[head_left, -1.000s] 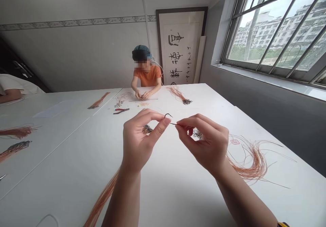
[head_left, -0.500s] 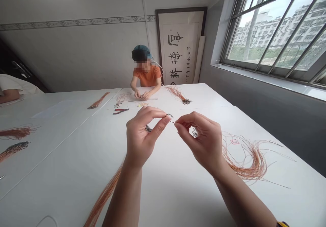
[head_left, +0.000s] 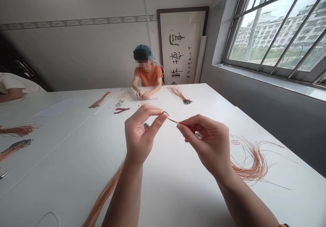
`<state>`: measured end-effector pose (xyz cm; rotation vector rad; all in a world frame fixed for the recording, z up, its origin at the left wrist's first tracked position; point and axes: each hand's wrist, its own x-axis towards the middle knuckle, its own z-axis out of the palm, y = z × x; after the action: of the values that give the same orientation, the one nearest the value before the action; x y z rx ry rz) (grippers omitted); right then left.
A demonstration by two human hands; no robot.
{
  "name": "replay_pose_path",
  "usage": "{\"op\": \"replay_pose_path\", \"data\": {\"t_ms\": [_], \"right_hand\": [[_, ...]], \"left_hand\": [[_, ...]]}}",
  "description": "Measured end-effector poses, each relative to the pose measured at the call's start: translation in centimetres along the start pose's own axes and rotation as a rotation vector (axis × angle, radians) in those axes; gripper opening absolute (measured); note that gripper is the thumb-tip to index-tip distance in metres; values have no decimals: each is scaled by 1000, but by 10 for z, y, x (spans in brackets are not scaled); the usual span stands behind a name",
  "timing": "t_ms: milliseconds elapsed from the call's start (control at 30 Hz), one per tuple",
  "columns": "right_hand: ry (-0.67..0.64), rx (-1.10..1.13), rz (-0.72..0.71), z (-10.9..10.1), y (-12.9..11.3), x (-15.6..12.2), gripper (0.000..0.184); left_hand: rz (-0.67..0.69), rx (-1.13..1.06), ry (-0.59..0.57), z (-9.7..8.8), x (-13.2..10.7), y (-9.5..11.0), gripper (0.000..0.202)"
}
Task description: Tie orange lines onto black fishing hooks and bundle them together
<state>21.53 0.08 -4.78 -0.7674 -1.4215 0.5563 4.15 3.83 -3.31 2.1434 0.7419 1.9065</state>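
Above the white table (head_left: 163,186), a small dark fish hook (head_left: 173,120) spans the gap between my two hands. My left hand (head_left: 140,135) pinches its curved end between thumb and index finger. The thumb and index finger of my right hand (head_left: 211,142) are closed on the other end, where a bit of orange shows along the shank. Beneath my left forearm lies a long bundle of copper-coloured lines (head_left: 102,198), with dark hooks (head_left: 146,126) showing beyond the left palm. Another curved bundle of lines (head_left: 257,167) lies right of my right wrist, its dark ends partly hidden behind that hand.
Across the table a person in an orange shirt (head_left: 149,77) works with both hands. Red-and-black pliers (head_left: 121,110) lie near them. More bundles (head_left: 179,94) rest at the far side and left (head_left: 16,147). Another person's sleeve (head_left: 17,82) shows far left.
My right hand has moved a little right, away from the left, and more of the shank with its orange part shows between the fingertips. The left hand keeps its pinch.
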Motion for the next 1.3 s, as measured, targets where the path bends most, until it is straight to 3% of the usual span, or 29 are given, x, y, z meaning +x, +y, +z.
{"op": "replay_pose_path", "data": {"t_ms": [233, 433, 500, 600, 667, 733, 833, 1133, 1300], "right_hand": [[101, -300, -552, 5, 5, -1, 24], [111, -434, -808, 7, 10, 0, 27], [92, -403, -768, 5, 9, -1, 25], [29, -272, -552, 0, 6, -1, 21], [-24, -174, -401, -4, 5, -2, 28], [-69, -130, -320, -6, 4, -2, 27], [-67, -153, -307, -5, 4, -3, 13], [-55, -207, -357, 3, 4, -3, 14], [-30, -173, -269, 4, 6, -1, 17]], "left_hand": [[-25, -1, 30, 1, 0, 5, 14], [-69, -3, 46, 1, -1, 8, 12], [-69, -24, 19, 0, -1, 10, 12], [-88, -41, -10, -2, -2, 13, 13], [-103, -43, -12, -3, -2, 15, 14], [-113, -40, -8, -3, -3, 16, 15], [-147, -27, 14, -3, -4, 16, 16], [-226, 13, 25, -2, -3, 15, 17], [-291, -29, -12, 0, -2, 16, 17]]}}
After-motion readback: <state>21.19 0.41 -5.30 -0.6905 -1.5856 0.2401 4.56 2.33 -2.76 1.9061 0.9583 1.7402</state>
